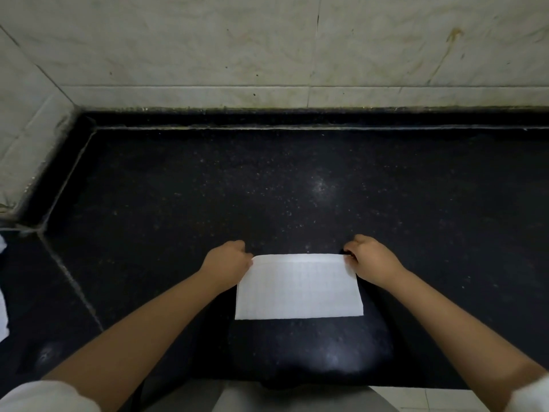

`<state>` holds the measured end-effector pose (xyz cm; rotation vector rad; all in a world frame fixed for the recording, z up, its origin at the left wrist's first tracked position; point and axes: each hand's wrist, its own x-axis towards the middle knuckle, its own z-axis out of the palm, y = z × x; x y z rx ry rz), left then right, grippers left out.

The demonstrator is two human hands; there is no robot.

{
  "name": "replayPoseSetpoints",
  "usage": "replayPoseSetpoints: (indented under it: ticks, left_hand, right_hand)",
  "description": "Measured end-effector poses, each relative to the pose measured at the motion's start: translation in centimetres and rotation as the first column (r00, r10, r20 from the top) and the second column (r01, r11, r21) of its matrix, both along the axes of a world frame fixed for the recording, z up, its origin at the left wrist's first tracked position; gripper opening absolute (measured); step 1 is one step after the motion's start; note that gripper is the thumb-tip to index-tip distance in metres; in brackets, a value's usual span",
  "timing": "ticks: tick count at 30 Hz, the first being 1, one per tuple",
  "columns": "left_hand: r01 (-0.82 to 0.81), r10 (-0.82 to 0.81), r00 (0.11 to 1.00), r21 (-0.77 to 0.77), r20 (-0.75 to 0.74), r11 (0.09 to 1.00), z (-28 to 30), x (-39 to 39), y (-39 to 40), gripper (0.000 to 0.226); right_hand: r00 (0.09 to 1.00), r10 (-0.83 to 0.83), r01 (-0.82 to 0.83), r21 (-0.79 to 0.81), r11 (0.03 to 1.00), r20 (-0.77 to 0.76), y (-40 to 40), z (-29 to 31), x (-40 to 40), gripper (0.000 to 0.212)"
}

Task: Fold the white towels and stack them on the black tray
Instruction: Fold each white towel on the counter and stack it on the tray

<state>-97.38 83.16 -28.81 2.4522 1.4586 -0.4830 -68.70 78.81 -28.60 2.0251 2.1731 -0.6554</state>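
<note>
On the near middle of a black speckled stone counter (297, 188) lies one white rectangular towel (300, 288), flat and folded into a neat oblong with its long sides running left to right. Its near edge is straight and sits a little back from the counter's front edge; its far edge is the one being handled.

Two bare hands are in view, one at each far corner of that towel. The left hand (227, 260) is curled closed at the far left corner, its fingertips pinching the cloth there. The right hand (368, 258) is likewise curled closed on the far right corner, thumb and fingers gripping the edge. Both forearms reach in from the lower corners, and one white sleeve (44, 396) shows at the lower left, another at the lower right.

Further out, at the far left edge of the view, two patches of other white cloth (2, 316) show, cut off by the frame; what they are cannot be told. A pale seam runs diagonally across the counter on the left, dividing it into two slabs. A raised black kerb borders the counter at the back and left, and beyond it rises a pale marbled tile wall (267, 49), stained in places. Pale floor tiles (430, 399) show below the counter's front edge at lower right.
</note>
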Motion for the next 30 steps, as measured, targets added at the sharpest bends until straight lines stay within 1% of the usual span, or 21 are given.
replayPoseSetpoints:
  ticks: [1,4,7,9,10,12,13,14,16,17,18,19,20,21,23,24,25,26,27,28,30]
  left_hand:
    - [0.046,-0.043,0.997,0.050,-0.061,0.998,-0.3,-0.1,-0.2,0.031]
    - [0.142,-0.119,0.974,0.110,-0.190,0.984,-0.7,-0.1,-1.9,0.037]
    - [0.112,-0.092,0.989,0.184,-0.112,0.976,-0.3,0.1,-2.2,0.035]
    - [0.030,-0.018,0.994,0.107,-0.112,0.994,0.0,0.5,-2.1,0.023]
    - [-0.003,0.013,0.989,0.070,-0.146,0.998,-0.4,0.6,-2.1,0.021]
    - [-0.046,0.053,0.994,0.074,-0.092,0.996,-0.5,1.0,-1.6,0.023]
    - [-0.069,0.073,0.996,0.092,-0.049,0.993,0.3,1.1,-1.1,0.022]
    - [-0.110,0.110,0.994,0.101,0.005,0.989,1.5,1.1,-0.6,0.019]
    - [-0.213,0.174,0.964,0.193,0.200,0.958,4.3,0.7,0.7,0.016]
    - [-0.227,0.138,0.943,0.281,0.302,0.933,5.8,0.4,1.2,0.018]
    - [-0.194,0.044,0.932,0.391,0.361,0.900,6.8,0.1,1.6,0.020]
    - [-0.137,-0.067,0.926,0.497,0.371,0.857,7.2,-0.3,1.8,0.018]
    - [-0.088,-0.140,0.925,0.558,0.352,0.825,7.2,-0.7,1.6,0.016]
    - [-0.030,-0.183,0.935,0.580,0.305,0.814,6.7,-1.0,1.0,0.018]
    - [0.103,-0.230,0.957,0.533,0.177,0.840,4.1,-1.5,-1.0,0.020]
    - [0.163,-0.238,0.966,0.475,0.100,0.865,2.5,-1.7,-2.2,0.012]
    - [0.204,-0.243,0.969,0.397,0.050,0.895,0.8,-1.9,-3.6,0.009]
    - [0.213,-0.228,0.973,0.313,0.015,0.926,-0.6,-2.0,-4.9,0.023]
    - [0.185,-0.197,0.980,0.244,0.026,0.952,-1.6,-2.2,-5.8,0.034]
    - [0.129,-0.146,0.987,0.217,0.065,0.968,-1.9,-2.2,-6.2,0.038]
    - [0.062,-0.110,0.982,0.281,0.156,0.958,-1.7,-2.2,-6.3,0.031]
  right_hand:
    - [0.999,0.020,-0.020,0.022,1.000,0.029,-0.4,-0.2,-0.1,0.029]
    - [0.994,0.034,-0.040,0.052,0.998,0.106,-1.2,-0.8,-0.7,0.030]
    - [0.994,0.001,-0.008,0.064,0.998,0.108,-1.1,-0.8,-1.5,0.026]
    - [0.997,-0.050,0.049,0.025,0.998,0.056,-0.7,-0.5,-1.8,0.020]
    - [0.997,-0.071,0.071,-0.008,0.997,0.021,-0.4,-0.1,-1.7,0.017]
    - [0.993,-0.094,0.091,-0.054,0.994,-0.067,0.6,1.4,-1.4,0.015]
    - [0.989,-0.089,0.085,-0.034,0.996,-0.117,1.2,2.3,-1.1,0.017]
    - [0.983,-0.075,0.080,0.022,0.997,-0.165,1.8,3.3,-0.8,0.022]
    - [0.973,-0.030,0.083,0.225,0.971,-0.229,2.8,5.6,-0.4,0.026]
    - [0.971,-0.007,0.093,0.348,0.933,-0.241,3.0,6.7,-0.2,0.022]
    - [0.969,0.024,0.095,0.456,0.885,-0.247,3.0,7.4,0.0,0.021]
    - [0.965,0.059,0.092,0.541,0.836,-0.255,2.7,7.7,0.2,0.025]
    - [0.963,0.081,0.089,0.590,0.802,-0.255,2.2,7.5,0.3,0.029]
    - [0.969,0.088,0.076,0.611,0.788,-0.233,1.5,6.7,0.3,0.030]
    - [0.988,0.068,0.026,0.587,0.809,-0.138,-0.7,3.8,-0.2,0.026]
    - [0.995,0.063,-0.010,0.541,0.841,-0.081,-1.9,2.2,-0.6,0.020]
    - [0.997,0.066,-0.046,0.474,0.880,-0.026,-3.1,0.7,-1.1,0.011]
    - [0.998,0.063,-0.058,0.414,0.909,0.002,-4.1,-0.7,-1.4,0.012]
    - [0.999,0.046,-0.041,0.366,0.930,-0.005,-4.9,-1.8,-1.6,0.021]
    - [0.999,0.011,0.003,0.342,0.940,-0.040,-5.3,-2.3,-1.7,0.024]
    - [0.984,-0.138,0.168,0.348,0.922,-0.110,-5.3,-1.8,-2.1,0.012]
